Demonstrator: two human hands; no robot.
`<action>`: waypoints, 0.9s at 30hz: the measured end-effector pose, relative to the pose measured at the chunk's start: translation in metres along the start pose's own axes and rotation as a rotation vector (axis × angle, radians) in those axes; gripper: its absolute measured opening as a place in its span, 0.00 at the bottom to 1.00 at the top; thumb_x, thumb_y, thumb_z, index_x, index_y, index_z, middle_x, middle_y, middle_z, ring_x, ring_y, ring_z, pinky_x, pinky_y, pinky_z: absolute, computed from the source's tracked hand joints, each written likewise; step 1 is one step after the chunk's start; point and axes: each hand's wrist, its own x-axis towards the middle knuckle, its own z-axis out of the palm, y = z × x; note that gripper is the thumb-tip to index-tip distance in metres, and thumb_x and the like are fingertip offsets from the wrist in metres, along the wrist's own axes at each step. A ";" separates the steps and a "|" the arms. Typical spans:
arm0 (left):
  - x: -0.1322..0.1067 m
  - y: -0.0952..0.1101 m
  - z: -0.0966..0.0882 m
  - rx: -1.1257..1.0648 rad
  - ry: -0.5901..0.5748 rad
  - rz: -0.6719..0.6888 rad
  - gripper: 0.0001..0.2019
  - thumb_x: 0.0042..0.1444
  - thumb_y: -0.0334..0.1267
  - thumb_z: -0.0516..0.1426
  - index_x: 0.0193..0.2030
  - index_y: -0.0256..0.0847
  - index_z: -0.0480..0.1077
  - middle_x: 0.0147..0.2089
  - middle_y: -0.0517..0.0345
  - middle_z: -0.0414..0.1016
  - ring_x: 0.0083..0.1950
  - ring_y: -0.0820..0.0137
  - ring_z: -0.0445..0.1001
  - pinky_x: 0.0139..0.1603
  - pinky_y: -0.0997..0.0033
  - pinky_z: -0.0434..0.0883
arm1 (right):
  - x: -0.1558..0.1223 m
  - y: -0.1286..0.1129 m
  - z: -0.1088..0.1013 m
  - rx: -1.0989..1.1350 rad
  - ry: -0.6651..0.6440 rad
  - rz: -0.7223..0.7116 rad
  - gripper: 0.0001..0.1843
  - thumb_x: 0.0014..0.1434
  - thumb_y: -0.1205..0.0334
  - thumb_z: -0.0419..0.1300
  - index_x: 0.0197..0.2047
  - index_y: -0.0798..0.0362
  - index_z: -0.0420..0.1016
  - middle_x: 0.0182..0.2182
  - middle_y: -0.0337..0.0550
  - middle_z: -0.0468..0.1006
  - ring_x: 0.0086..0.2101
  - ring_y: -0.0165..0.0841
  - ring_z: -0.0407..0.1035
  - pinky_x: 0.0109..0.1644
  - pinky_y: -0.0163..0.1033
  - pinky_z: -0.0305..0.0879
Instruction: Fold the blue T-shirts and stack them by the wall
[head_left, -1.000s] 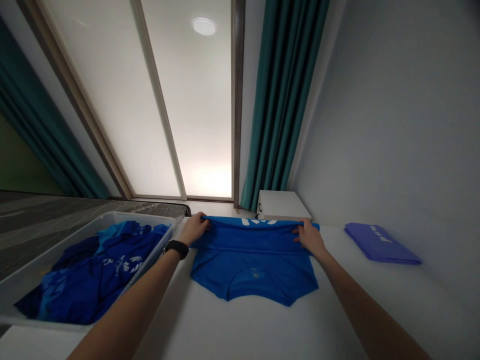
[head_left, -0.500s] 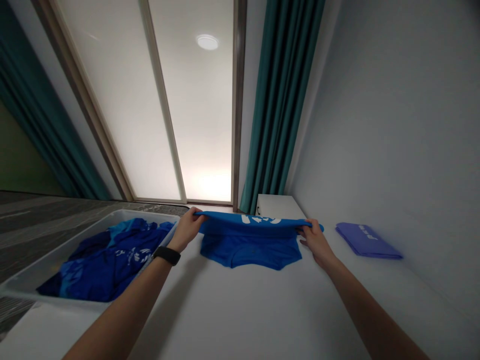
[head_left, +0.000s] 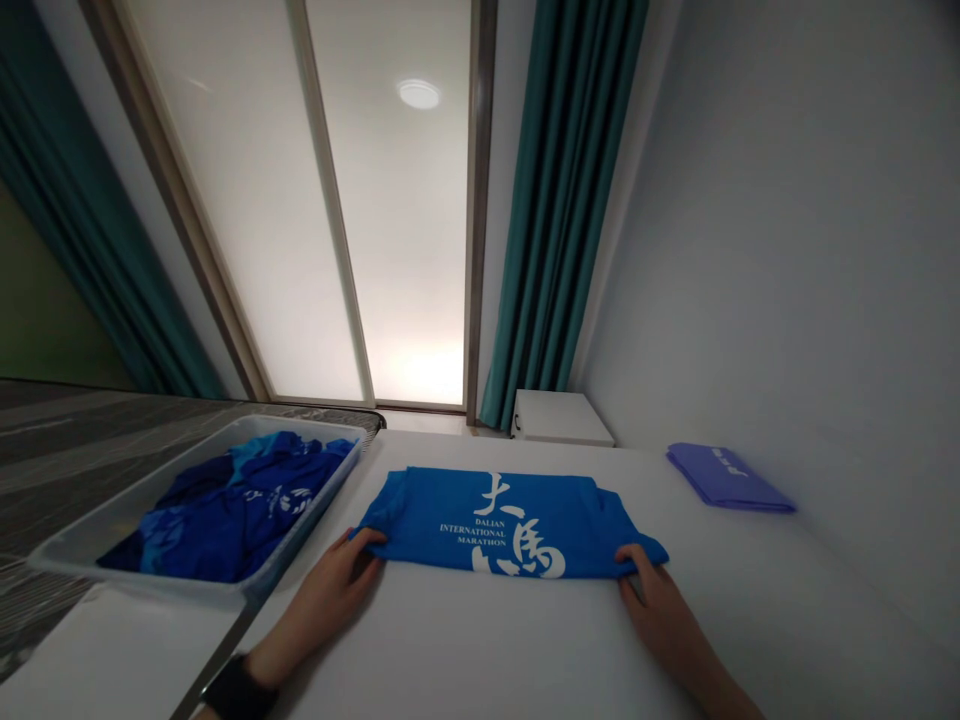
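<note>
A blue T-shirt (head_left: 427, 505) with white lettering lies folded into a wide band on the white table (head_left: 480, 650). My left hand (head_left: 341, 580), with a black watch (head_left: 238, 688) on the wrist, pinches its near left corner. At the near right corner, my right hand (head_left: 652, 590) has thumb and fingers closed on the cloth. The shirt's print faces up, and its lower characters are cut off by the near fold. The sleeve ends stick out a little at both sides.
Left of the shirt, a translucent plastic bin (head_left: 75, 545) holds a heap of blue clothes (head_left: 240, 510). A folded purple garment (head_left: 727, 478) lies at the right by the wall. Beyond the table's far edge are a white cabinet (head_left: 562, 415) and a green curtain (head_left: 562, 220).
My hands have brought the shirt's raised edge down toward me, so the printed part now lies flat over the collar part. Both hands moved nearer to me.
</note>
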 end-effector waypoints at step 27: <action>0.013 0.001 -0.001 -0.116 0.086 -0.073 0.14 0.56 0.49 0.52 0.42 0.44 0.72 0.37 0.52 0.80 0.39 0.57 0.79 0.41 0.58 0.74 | -0.003 0.000 -0.010 -0.025 0.106 0.063 0.18 0.59 0.49 0.48 0.46 0.47 0.70 0.37 0.46 0.81 0.41 0.44 0.76 0.46 0.49 0.69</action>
